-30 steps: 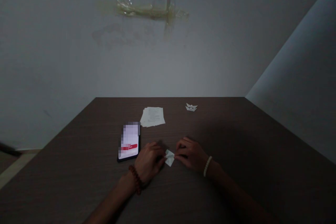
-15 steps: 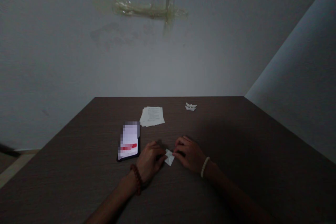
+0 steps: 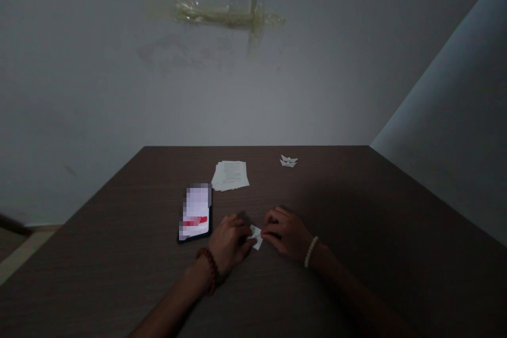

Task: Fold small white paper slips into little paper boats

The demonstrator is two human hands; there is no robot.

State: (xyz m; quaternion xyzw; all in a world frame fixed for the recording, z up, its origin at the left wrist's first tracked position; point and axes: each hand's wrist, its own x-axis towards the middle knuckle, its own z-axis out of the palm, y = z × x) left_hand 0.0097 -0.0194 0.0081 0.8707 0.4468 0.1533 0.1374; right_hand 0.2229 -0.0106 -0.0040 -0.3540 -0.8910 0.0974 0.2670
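Observation:
A small folded piece of white paper lies on the dark wooden table between my hands. My left hand, with a reddish-brown bead bracelet at the wrist, has thumb and fingers closed on the paper's left side. On the opposite side, my right hand pinches the paper's right corner between thumb and fingertips; a pale bead bracelet circles that wrist. Fingers cover both side corners of the paper, so its exact fold is partly hidden.
A phone with a lit, blurred screen lies left of my left hand. Behind it rests a stack of printed paper sheets. Small folded paper boats sit near the back of the table, which meets a wall.
My left thumb has moved right and up, further over the folded paper. The right hand keeps its pinch almost unmoved, and the whole view has shifted slightly.

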